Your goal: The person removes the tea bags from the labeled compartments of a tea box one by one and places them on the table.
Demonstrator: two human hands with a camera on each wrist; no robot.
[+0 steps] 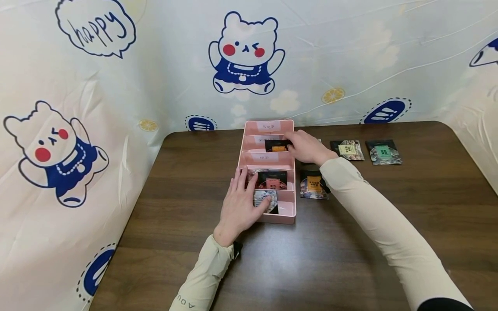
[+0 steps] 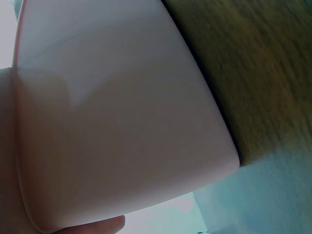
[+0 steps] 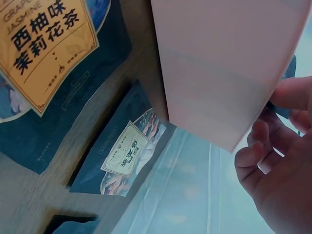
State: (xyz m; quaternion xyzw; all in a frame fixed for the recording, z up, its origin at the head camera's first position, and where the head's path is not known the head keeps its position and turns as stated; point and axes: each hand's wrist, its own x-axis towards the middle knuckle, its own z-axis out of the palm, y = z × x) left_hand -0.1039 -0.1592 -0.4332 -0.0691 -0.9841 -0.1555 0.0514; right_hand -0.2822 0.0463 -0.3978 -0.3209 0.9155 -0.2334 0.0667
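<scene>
A long pink divided box [image 1: 285,219] stands on the table, a row of labelled compartments running front to back. My right hand [image 1: 307,147] pinches a black tea packet with an orange label [image 1: 273,146] at the second compartment from the back. In the right wrist view that packet is mostly hidden behind the fingers [image 3: 292,92] and the box wall [image 3: 214,73]. My left hand [image 1: 242,207] rests spread over the box's left front side. Beneath it lie a red-labelled tea packet [image 1: 272,181] and, in the front compartment, a pale patterned packet [image 1: 266,198].
Right of the box lies an orange-labelled tea packet [image 1: 312,185]. Farther back are a packet with a pale yellow label [image 1: 347,150] and one with a green label [image 1: 384,152]. A printed cloth [image 1: 175,86] hangs behind the wooden table [image 1: 175,194].
</scene>
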